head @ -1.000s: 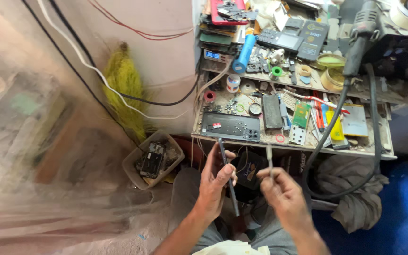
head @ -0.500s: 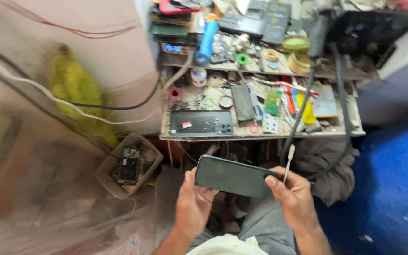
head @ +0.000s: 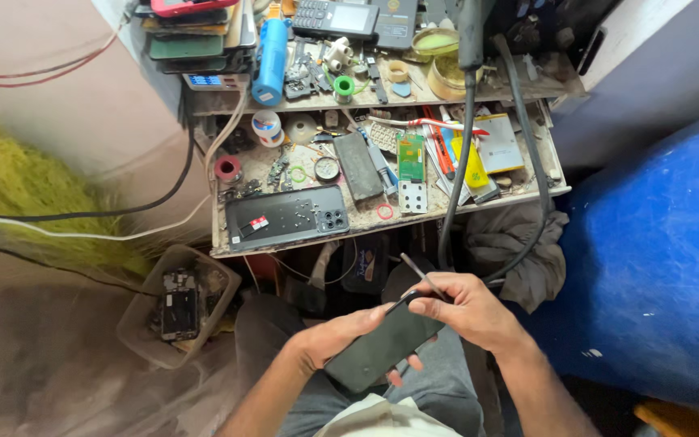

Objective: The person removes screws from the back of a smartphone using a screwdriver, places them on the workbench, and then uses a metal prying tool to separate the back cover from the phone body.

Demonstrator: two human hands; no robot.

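Phone, dark and flat, lies cradled in the left hand over the lap, while the right hand pinches thin tweezers at its upper edge. Prying seems underway; next likely calls for a steady, shallow lever.

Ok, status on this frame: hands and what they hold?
Left hand grips dark phone. Right hand holds thin tool at its top edge. Nothing between them.
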